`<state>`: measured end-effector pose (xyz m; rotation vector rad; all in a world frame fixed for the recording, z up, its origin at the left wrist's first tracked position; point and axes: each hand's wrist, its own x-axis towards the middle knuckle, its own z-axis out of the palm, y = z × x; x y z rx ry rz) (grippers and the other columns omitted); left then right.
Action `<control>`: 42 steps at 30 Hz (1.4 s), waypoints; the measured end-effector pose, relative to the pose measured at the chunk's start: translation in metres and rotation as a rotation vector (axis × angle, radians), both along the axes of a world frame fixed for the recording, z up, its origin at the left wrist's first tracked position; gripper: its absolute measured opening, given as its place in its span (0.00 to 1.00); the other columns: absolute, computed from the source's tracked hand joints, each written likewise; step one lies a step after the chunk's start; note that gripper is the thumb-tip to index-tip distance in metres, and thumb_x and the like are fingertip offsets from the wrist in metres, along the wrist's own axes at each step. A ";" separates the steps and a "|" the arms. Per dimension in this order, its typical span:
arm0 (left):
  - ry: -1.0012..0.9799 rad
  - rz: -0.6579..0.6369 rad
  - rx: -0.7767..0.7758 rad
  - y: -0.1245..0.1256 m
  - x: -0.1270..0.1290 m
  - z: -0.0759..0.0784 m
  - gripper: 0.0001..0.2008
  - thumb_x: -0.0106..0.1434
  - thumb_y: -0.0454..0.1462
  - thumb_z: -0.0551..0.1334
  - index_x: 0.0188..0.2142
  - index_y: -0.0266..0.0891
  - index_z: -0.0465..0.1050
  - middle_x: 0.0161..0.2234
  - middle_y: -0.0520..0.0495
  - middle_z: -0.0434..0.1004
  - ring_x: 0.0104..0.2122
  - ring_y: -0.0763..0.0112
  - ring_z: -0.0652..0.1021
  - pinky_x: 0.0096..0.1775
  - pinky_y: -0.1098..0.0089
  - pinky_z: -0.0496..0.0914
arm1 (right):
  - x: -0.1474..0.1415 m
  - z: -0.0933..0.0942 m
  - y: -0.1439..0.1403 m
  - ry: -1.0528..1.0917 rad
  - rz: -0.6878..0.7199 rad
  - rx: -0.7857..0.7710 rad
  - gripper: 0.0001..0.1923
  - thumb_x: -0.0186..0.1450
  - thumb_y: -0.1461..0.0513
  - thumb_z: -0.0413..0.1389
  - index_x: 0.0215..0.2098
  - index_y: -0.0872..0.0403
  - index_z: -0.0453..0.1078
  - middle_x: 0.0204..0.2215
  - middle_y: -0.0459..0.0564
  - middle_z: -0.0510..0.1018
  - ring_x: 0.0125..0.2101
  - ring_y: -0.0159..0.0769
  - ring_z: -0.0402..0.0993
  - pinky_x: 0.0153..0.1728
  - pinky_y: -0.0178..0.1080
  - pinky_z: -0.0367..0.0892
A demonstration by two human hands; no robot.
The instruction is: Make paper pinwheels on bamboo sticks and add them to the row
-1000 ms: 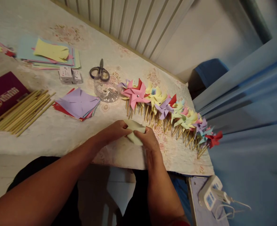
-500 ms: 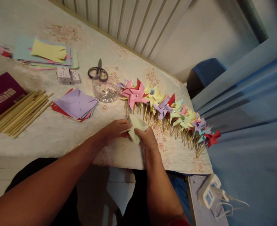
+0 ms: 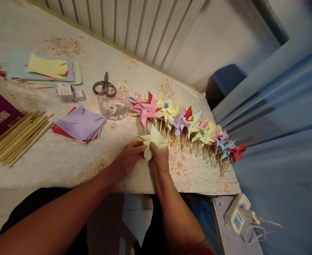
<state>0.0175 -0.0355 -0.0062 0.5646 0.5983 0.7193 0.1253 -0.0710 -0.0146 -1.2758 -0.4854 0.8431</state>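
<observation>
Both hands meet at the table's near edge around a pale yellow-green paper piece (image 3: 156,141), cut and partly folded into pinwheel points. My left hand (image 3: 129,156) pinches its left corner; my right hand (image 3: 159,160) presses its lower middle with thumb and fingers. Just behind the paper runs a row of finished paper pinwheels (image 3: 182,122) on wooden sticks, stretching right toward the table corner.
A stack of cut purple and red paper squares (image 3: 80,124) lies left of the hands, with a bundle of wooden sticks (image 3: 17,136) further left. A clear dish of pins (image 3: 112,109), scissors (image 3: 104,87), small boxes (image 3: 68,92) and coloured sheets (image 3: 44,69) sit behind. A power strip (image 3: 237,214) is lower right.
The paper has gone from lying flatter to having its points folded up toward the middle. Both hands shifted slightly left and farther onto the table.
</observation>
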 end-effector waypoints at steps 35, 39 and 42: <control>0.120 0.078 0.080 0.023 -0.017 0.019 0.07 0.51 0.42 0.65 0.28 0.42 0.71 0.27 0.48 0.78 0.36 0.60 0.80 0.32 0.67 0.70 | -0.003 0.009 -0.024 -0.728 -0.146 0.045 0.10 0.63 0.60 0.55 0.42 0.52 0.72 0.34 0.49 0.76 0.35 0.36 0.72 0.41 0.40 0.69; 0.141 0.085 0.089 0.025 -0.018 0.022 0.06 0.51 0.41 0.64 0.26 0.43 0.70 0.26 0.49 0.77 0.36 0.61 0.79 0.32 0.67 0.70 | -0.004 0.012 -0.024 -0.880 0.038 0.042 0.11 0.65 0.63 0.53 0.43 0.51 0.74 0.35 0.50 0.77 0.35 0.37 0.74 0.41 0.42 0.70; 0.162 0.070 0.102 0.026 -0.018 0.022 0.06 0.51 0.41 0.63 0.25 0.43 0.68 0.26 0.48 0.76 0.36 0.61 0.79 0.32 0.67 0.70 | -0.006 0.018 -0.023 -0.946 0.111 0.045 0.13 0.66 0.63 0.52 0.44 0.50 0.76 0.34 0.49 0.78 0.35 0.36 0.74 0.41 0.41 0.70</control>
